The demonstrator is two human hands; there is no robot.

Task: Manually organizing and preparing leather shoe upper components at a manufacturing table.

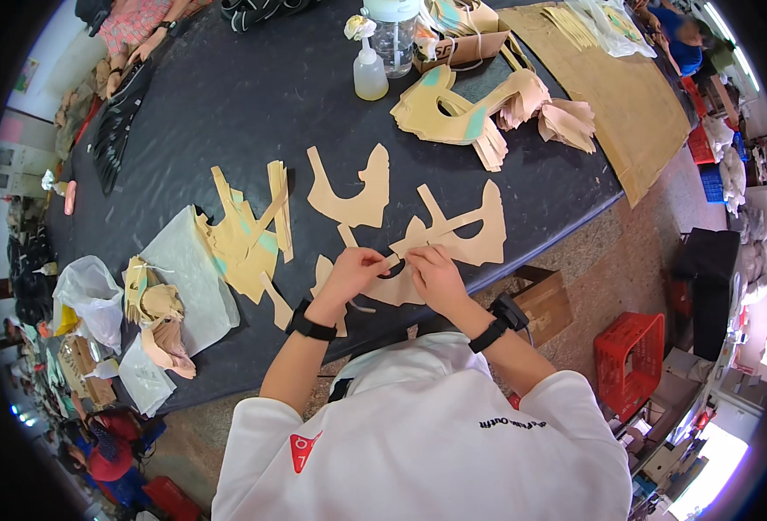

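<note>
My left hand (354,269) and my right hand (433,272) meet over the near edge of the black table (227,104). Both pinch a narrow strip of a tan cut-out piece (396,258) between the fingertips. The piece lies partly on another tan piece (462,233) with long arms. One more tan cut-out (353,193) lies flat just beyond them. To my left, a loose stack of tan pieces with green patches (243,239) rests on the table.
A clear squeeze bottle (370,71) and a plastic jar (394,35) stand at the far side, beside piles of tan pieces (470,113) and a brown cardboard sheet (618,95). White plastic bags (92,295) lie left. A red crate (631,352) sits on the floor at right.
</note>
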